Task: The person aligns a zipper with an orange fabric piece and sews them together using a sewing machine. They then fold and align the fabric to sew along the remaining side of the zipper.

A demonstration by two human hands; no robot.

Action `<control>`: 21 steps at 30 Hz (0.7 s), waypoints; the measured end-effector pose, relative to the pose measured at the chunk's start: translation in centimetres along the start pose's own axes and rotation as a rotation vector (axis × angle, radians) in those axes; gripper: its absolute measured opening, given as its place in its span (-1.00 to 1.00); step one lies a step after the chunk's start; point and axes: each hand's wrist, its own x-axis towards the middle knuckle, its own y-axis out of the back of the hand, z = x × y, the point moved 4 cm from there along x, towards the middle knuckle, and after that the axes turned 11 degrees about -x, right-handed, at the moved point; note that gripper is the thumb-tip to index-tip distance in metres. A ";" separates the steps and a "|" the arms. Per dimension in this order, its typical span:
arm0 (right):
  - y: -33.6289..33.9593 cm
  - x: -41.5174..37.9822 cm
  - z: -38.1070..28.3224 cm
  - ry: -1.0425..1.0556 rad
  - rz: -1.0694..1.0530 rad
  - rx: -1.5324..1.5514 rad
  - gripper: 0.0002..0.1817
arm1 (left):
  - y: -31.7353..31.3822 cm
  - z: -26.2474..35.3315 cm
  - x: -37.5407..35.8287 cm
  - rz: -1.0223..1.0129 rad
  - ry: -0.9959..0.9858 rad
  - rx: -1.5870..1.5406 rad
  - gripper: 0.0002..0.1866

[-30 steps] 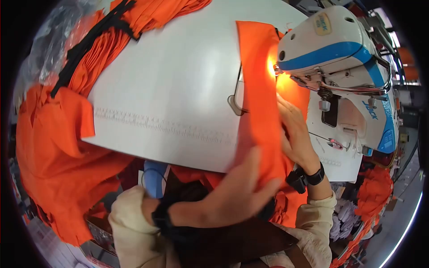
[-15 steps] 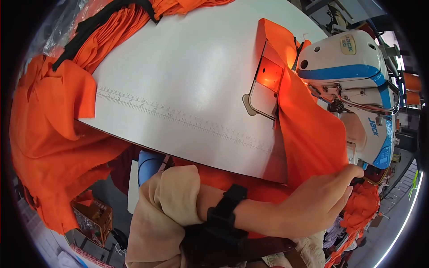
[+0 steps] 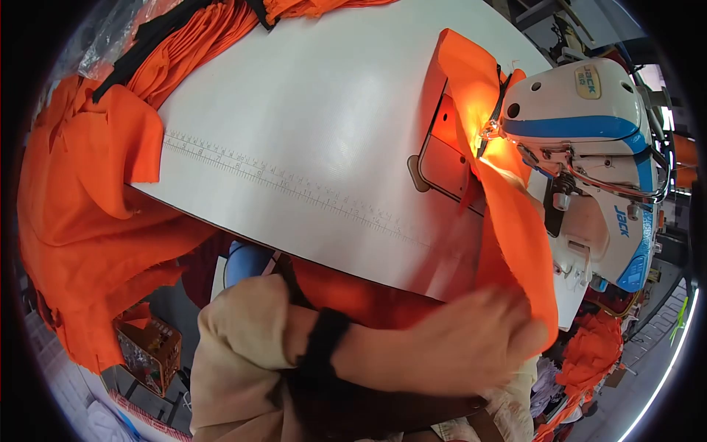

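Note:
My left hand (image 3: 475, 342) is blurred by motion at the near end of an orange fabric piece (image 3: 519, 243), and its fingers look closed on the fabric's edge. A dark strap (image 3: 324, 342) circles the wrist below a beige sleeve. The fabric runs from the hand up over the table edge and under the head of a white and blue sewing machine (image 3: 574, 103). A lamp lights the cloth beside the needle area, which is partly hidden. My right hand is out of sight.
A white table (image 3: 294, 110) with a printed ruler (image 3: 294, 184) spreads to the left. Orange fabric (image 3: 96, 162) hangs over its left edge, near a stack of orange pieces (image 3: 195, 55). A crate (image 3: 151, 353) stands below. More orange cloth (image 3: 593, 353) lies at lower right.
My left hand has moved left and down, away from the machine, and the fabric's near end has come with it. The machine bed beside the fabric is now more exposed.

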 end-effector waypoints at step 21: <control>0.9 1.8 0.7 0.172 0.072 -0.119 -0.67 | 4.5 -7.3 -4.3 0.057 0.744 -0.358 -0.57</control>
